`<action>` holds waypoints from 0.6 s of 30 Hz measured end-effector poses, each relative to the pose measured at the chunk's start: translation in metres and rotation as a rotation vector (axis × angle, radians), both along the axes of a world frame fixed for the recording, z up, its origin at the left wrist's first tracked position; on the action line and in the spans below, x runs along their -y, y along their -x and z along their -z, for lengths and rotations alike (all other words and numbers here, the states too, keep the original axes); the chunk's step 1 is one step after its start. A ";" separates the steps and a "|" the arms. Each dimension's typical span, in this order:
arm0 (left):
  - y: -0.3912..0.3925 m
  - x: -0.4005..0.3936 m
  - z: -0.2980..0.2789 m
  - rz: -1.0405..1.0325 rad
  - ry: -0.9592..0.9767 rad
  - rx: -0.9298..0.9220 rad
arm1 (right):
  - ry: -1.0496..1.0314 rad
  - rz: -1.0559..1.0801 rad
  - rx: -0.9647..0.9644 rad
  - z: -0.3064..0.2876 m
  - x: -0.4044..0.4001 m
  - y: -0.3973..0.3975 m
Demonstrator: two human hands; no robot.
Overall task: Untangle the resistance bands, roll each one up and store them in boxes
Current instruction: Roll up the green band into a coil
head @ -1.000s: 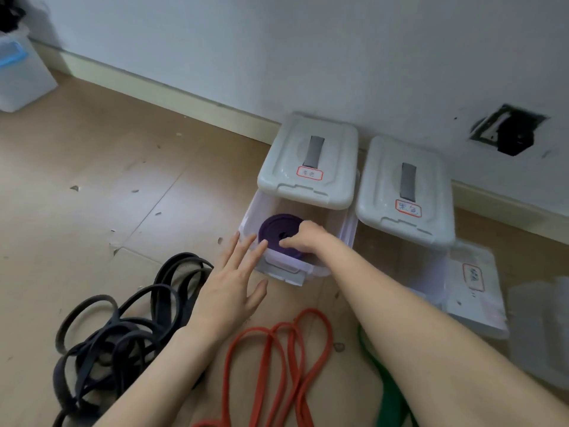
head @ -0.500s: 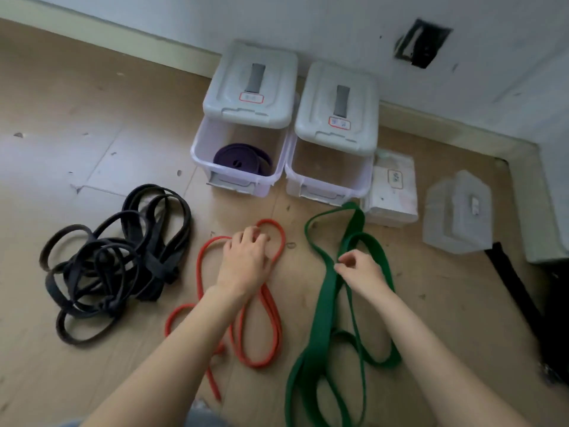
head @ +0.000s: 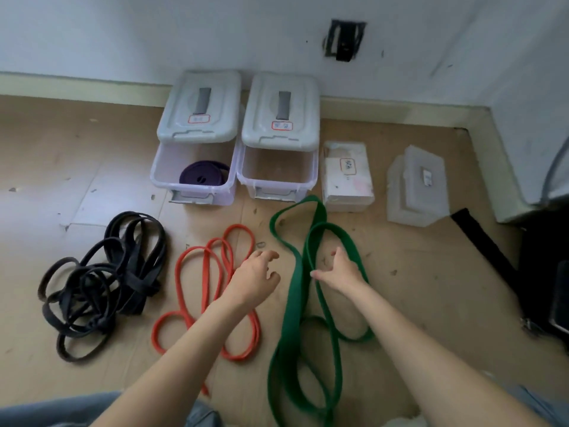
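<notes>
Green band (head: 320, 229) runs lengthwise toward boxes; right hand (head: 340, 272) pinches it; left hand (head: 255, 277) loose, empty.

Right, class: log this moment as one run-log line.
purple band rolled in left box | left hand open | right hand on green band | red band loose

lighting: soft, even, daylight-like; moderately bright, source not identifiable. shadows: faint, diffuse, under the boxes (head: 194, 183) and bands; right edge falls into dark shade. glare: none; lids (head: 200, 109) show only a dull sheen. sharpness: soft overall, labels unreadable; left hand (head: 255, 277) and right hand (head: 338, 272) slightly smeared by motion blur. distortion: wide-angle, skirting (head: 77, 87) bowed, wall (head: 184, 32) leaning toward the corners. colour: cool, faintly washed out.
</notes>
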State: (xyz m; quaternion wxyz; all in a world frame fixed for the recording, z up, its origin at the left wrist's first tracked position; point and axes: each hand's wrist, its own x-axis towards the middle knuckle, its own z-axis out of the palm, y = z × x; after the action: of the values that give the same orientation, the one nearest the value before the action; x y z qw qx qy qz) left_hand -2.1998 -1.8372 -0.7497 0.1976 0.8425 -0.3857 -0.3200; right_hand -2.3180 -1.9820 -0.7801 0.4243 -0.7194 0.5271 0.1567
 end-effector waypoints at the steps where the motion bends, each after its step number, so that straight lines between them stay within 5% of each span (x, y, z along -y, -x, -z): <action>1: 0.004 0.001 -0.005 -0.015 0.007 -0.009 | -0.100 -0.040 -0.052 -0.001 -0.007 0.004; 4: 0.017 -0.008 -0.010 -0.030 0.029 0.007 | -0.207 -0.016 -0.031 0.010 -0.041 0.013; 8: 0.022 -0.020 -0.022 -0.053 0.061 0.024 | -0.096 0.039 0.209 -0.017 -0.052 0.010; 11: 0.021 -0.009 -0.052 0.006 0.186 0.075 | -0.043 -0.193 0.307 -0.077 -0.028 0.009; 14: 0.021 0.004 -0.101 0.113 0.349 0.001 | 0.077 -0.535 0.204 -0.153 -0.011 0.013; 18: 0.033 0.009 -0.175 0.278 0.350 -0.314 | 0.173 -0.576 0.320 -0.252 -0.012 0.031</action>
State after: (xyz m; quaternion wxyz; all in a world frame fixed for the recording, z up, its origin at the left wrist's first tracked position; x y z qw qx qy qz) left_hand -2.2333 -1.8463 -0.5750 0.3517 0.6747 -0.5115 -0.3993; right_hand -2.3492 -1.9699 -0.5276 0.3774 -0.8875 0.2405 0.1099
